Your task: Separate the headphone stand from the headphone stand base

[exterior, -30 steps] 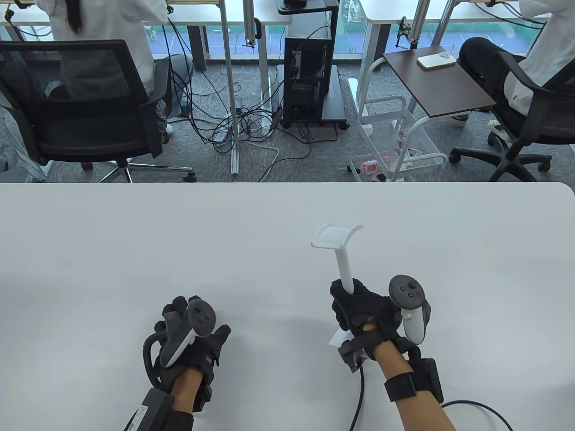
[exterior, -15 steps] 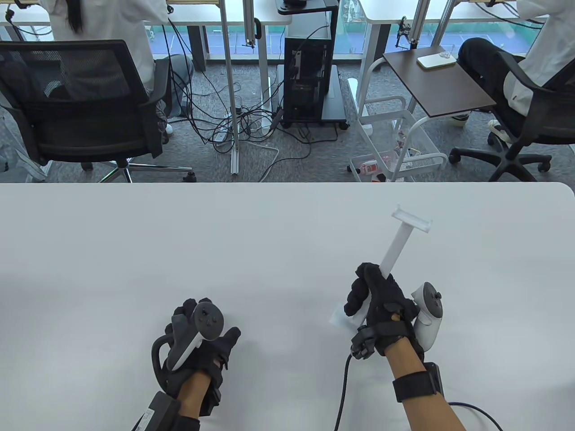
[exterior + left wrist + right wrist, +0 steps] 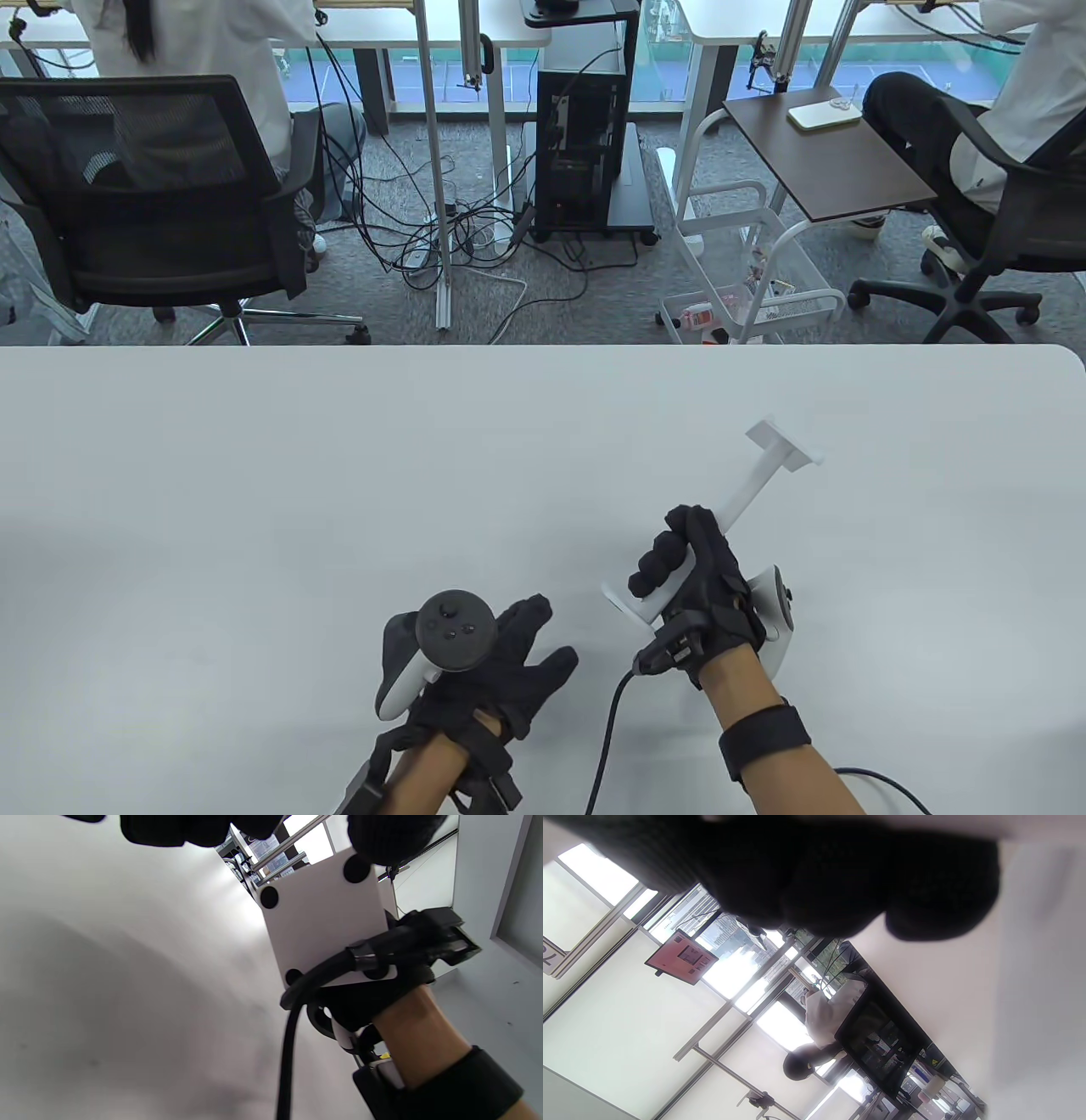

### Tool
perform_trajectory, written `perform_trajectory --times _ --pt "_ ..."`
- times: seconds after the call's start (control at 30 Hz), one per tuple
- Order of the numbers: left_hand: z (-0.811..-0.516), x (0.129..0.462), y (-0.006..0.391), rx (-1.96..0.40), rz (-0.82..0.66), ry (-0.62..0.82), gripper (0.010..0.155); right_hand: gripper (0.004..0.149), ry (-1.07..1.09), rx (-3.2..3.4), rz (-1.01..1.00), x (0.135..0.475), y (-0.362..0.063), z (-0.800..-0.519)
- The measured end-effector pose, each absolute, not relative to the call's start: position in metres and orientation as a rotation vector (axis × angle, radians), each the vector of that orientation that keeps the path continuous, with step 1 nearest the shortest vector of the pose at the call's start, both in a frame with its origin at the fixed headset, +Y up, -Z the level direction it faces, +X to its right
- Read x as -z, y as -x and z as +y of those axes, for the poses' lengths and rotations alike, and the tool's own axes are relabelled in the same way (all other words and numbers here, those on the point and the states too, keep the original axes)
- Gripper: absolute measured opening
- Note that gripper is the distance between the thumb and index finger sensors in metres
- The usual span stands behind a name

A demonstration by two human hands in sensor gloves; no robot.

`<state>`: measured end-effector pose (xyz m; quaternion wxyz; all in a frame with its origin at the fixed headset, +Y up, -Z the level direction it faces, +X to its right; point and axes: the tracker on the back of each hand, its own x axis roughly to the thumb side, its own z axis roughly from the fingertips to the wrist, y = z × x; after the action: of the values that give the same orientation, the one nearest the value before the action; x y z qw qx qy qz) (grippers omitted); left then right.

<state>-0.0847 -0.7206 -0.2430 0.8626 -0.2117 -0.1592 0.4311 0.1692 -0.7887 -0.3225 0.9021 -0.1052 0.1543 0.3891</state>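
Observation:
The white headphone stand is held tilted above the table, its post (image 3: 747, 492) leaning up to the right and its hanger top (image 3: 785, 446) at the far end. My right hand (image 3: 679, 560) grips the lower part of the post. The flat square base (image 3: 632, 604) is on the post's lower end and faces left. In the left wrist view its underside (image 3: 322, 929) shows black round pads. My left hand (image 3: 517, 645) is just left of the base with fingers spread. Its fingertips (image 3: 382, 836) hang at the base's edge; contact is unclear. The right wrist view shows only blurred dark glove fingers (image 3: 818, 878).
The white table (image 3: 254, 509) has its far edge at mid-frame and a rounded far right corner. A black cable (image 3: 611, 722) runs from my right wrist toward the near edge. Office chairs, a cart and desks stand beyond the table.
My right hand has tilted the stand further to the right and lower, turning the base toward the left. My left hand has moved right toward the base with fingers spread.

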Motion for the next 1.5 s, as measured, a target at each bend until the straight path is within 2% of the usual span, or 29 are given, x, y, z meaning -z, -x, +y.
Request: perform_trajectory --times 0.13,0.37,0.77,1.03,1.13,1.33,1.5 --pt "-0.721 0.237 0.074 -0.956 -0.387 0.487 0.088 0.038 0.213 -0.839 0.362 0.319 -0.152 -0.792" --pt "-0.725 0.239 0.087 -1.116 -0.33 0.493 0.091 0.037 0.195 -0.828 0.358 0.318 -0.139 -0.793" --pt "-0.724 0.245 0.118 -1.202 -0.214 0.328 0.094 0.037 0.108 -0.944 0.49 0.309 -0.115 -0.793" --pt "-0.729 0.25 0.133 -1.186 -0.123 0.266 0.097 0.045 0.054 -1.022 0.643 0.303 -0.099 -0.798" --pt "-0.73 0.253 0.141 -1.175 -0.074 0.228 0.093 0.051 -0.002 -1.007 0.722 0.303 -0.091 -0.801" --pt "-0.731 0.257 0.153 -1.174 0.005 0.18 0.073 0.058 -0.08 -0.998 0.795 0.303 -0.083 -0.803" --pt "-0.732 0.258 0.157 -1.159 0.04 0.161 0.069 0.059 -0.087 -1.056 0.788 0.303 -0.084 -0.801"
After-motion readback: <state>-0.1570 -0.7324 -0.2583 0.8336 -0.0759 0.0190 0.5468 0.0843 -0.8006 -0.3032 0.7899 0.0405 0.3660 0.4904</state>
